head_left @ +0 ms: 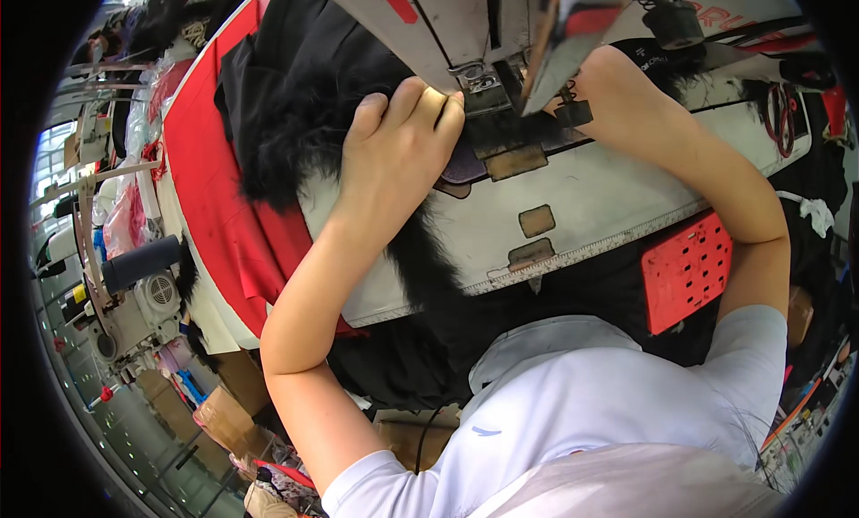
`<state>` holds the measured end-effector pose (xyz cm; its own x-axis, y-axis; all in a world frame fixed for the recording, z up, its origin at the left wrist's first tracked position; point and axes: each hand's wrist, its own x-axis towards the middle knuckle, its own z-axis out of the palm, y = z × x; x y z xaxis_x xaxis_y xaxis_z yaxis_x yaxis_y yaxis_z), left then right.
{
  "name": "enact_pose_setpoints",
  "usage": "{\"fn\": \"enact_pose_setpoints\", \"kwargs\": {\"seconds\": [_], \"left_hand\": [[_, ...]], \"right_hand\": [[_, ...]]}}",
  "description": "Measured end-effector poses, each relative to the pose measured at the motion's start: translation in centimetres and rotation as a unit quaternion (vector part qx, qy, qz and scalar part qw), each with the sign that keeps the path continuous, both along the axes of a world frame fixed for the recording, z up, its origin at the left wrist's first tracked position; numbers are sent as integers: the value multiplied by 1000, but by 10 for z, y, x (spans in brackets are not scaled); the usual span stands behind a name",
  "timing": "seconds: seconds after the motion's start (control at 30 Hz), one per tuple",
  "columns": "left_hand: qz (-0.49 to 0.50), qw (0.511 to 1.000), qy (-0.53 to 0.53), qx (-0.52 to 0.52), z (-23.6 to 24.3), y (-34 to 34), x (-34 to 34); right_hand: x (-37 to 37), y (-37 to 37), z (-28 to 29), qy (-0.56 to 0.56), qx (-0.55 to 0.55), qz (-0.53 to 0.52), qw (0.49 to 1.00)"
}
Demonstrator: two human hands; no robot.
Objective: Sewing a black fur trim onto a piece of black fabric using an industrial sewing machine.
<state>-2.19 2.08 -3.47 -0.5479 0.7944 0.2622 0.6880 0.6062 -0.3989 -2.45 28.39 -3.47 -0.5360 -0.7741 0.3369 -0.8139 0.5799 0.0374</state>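
A white sewing machine [385,12] stands before me, its presser foot [483,78] low over its pale bed. Black fabric with a fluffy fur trim [300,115] lies to the left of the needle area, and a strip of black fur [425,263] hangs over the bed's near edge. My left hand [398,147] is closed on the black fur fabric just left of the presser foot, fingers curled under. Right of the needle area is my right hand [604,93], its fingers hidden behind the machine's shiny plate [564,44].
Red cloth [210,174] covers the table's left side. A red perforated plastic piece [687,272] sits at the bed's near right edge, and a ruler strip [608,238] runs along that edge. Red-handled scissors [780,120] lie far right. Another machine's motor [159,294] stands at left.
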Motion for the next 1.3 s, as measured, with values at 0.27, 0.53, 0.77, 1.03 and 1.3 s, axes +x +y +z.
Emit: {"fn": "enact_pose_setpoints", "kwargs": {"seconds": [0.27, 0.53, 0.77, 1.03, 1.3], "left_hand": [[-103, 994, 31, -18, 0, -18, 1], [-60, 996, -25, 66, -3, -17, 7], [-83, 995, -60, 14, 12, -11, -8], [-9, 998, -57, -27, 14, -1, -5], [10, 999, -24, -24, 12, 1, 5]], "right_hand": [[2, 4, -14, 88, -19, 59, 994], [1, 4, -13, 64, -50, 52, 995], [-2, -1, -11, 51, -79, 49, 994], [-2, -5, 9, -86, -42, -27, 995], [-6, -3, 7, -61, -4, -20, 998]]}}
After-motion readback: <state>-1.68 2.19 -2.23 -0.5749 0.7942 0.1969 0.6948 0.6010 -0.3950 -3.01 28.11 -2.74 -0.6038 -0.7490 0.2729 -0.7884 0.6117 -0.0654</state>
